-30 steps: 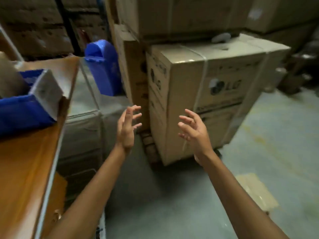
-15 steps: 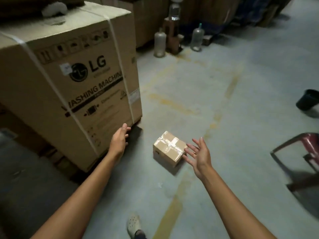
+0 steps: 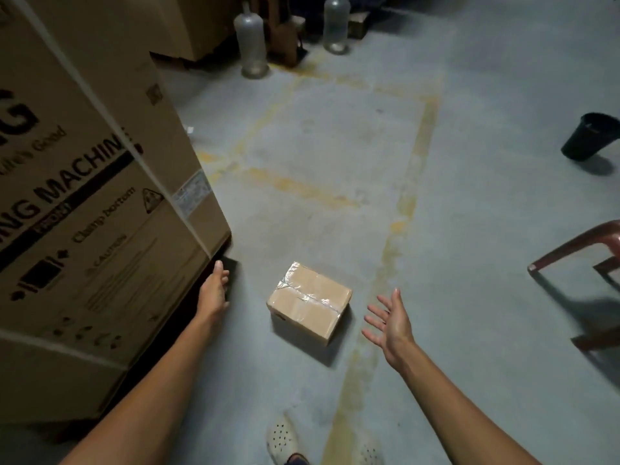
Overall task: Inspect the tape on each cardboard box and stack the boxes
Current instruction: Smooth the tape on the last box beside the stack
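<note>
1. As I look down through the head camera, my left hand point(image 3: 214, 290) reaches forward with its fingers straight and close together, holding nothing. It hangs beside the lower corner of the big washing-machine carton point(image 3: 84, 196), and I cannot tell whether it touches the cardboard.
2. My right hand point(image 3: 391, 322) is spread wide, palm turned leftward and fingers apart, gripping nothing.
3. Between the two hands, touched by neither, the small cardboard box point(image 3: 310, 305) sits on the grey floor point(image 3: 469, 196), nearer the right hand.
4. Clear tape point(image 3: 303, 297) runs across the box's top along the flap seam and wrinkles over its far-left corner.
5. Faded yellow lines point(image 3: 397, 229) mark the floor, and one passes just right of the box.
6. My pale perforated shoes point(image 3: 281, 437) show at the bottom edge.
7. Farther off, two cloudy bottles point(image 3: 251, 45) stand at the top, a black bucket point(image 3: 590, 137) sits at the right, and a red chair frame point(image 3: 577, 256) stands below it.
</note>
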### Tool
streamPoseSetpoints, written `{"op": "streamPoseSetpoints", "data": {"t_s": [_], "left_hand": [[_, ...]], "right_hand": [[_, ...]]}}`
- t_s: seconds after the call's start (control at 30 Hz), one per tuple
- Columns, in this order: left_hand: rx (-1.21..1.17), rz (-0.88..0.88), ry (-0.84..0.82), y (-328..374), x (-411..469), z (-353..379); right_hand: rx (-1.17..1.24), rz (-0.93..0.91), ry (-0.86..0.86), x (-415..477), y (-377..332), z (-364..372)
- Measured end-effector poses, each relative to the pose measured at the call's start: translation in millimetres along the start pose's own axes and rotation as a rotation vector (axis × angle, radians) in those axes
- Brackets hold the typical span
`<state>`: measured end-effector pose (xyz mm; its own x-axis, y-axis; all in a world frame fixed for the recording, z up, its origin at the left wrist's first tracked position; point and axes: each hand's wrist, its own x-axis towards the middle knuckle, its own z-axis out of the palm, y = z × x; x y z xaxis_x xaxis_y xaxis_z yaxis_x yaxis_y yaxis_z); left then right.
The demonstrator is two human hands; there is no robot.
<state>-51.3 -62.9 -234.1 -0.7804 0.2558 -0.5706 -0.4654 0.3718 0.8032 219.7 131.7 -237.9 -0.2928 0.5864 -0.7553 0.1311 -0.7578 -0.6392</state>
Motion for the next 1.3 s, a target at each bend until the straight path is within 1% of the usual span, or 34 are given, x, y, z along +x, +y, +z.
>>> {"op": "streamPoseSetpoints", "data": {"t_s": [0.13, 0.27, 0.3, 0.43, 0.5, 0.57, 0.63, 0.67, 0.73, 0.8, 0.9, 1.0, 1.1, 1.17, 1.3], "left_hand": [[-0.011, 0.01, 0.005, -63, 96, 57], [0.022, 0.012, 0.019, -146, 186, 104], [0.064, 0.03, 0.022, -170, 209, 113], [0.366, 0.125, -0.011, -260, 297, 141], [0.422, 0.159, -0.026, -293, 330, 152], [0.41, 0.146, -0.03, -326, 370, 156], [0.321, 0.057, -0.039, -360, 420, 157], [0.263, 0.018, -0.04, -367, 431, 160], [0.18, -0.02, -0.008, -352, 408, 168], [0.149, 0.007, 0.034, -331, 376, 171], [0.146, 0.111, 0.029, -293, 329, 157], [0.066, 0.15, -0.018, -231, 266, 134], [-0.07, 0.102, -0.018, -167, 202, 113], [-0.131, 0.085, 0.01, -129, 164, 92], [-0.223, 0.062, 0.072, -47, 84, 37]], "right_hand": [[-0.047, 0.016, -0.007, 118, 38, 19], [-0.091, 0.082, -0.03, 242, 112, 20], [-0.094, 0.092, -0.032, 272, 132, 19], [-0.115, 0.155, -0.015, 361, 202, 9], [-0.151, 0.201, 0.013, 395, 234, 1], [-0.169, 0.225, 0.012, 420, 259, -3], [-0.14, 0.213, -0.019, 437, 276, -1], [-0.113, 0.202, -0.039, 443, 282, 1], [-0.052, 0.154, -0.066, 445, 283, 6], [-0.066, 0.087, -0.031, 434, 267, 7], [-0.14, -0.003, 0.035, 393, 215, 0], [-0.21, -0.086, 0.052, 348, 146, 4], [-0.367, -0.141, 0.014, 292, 88, 20], [-0.461, -0.166, -0.004, 244, 58, 35], [-0.556, -0.23, -0.061, 138, -7, 73]]}}
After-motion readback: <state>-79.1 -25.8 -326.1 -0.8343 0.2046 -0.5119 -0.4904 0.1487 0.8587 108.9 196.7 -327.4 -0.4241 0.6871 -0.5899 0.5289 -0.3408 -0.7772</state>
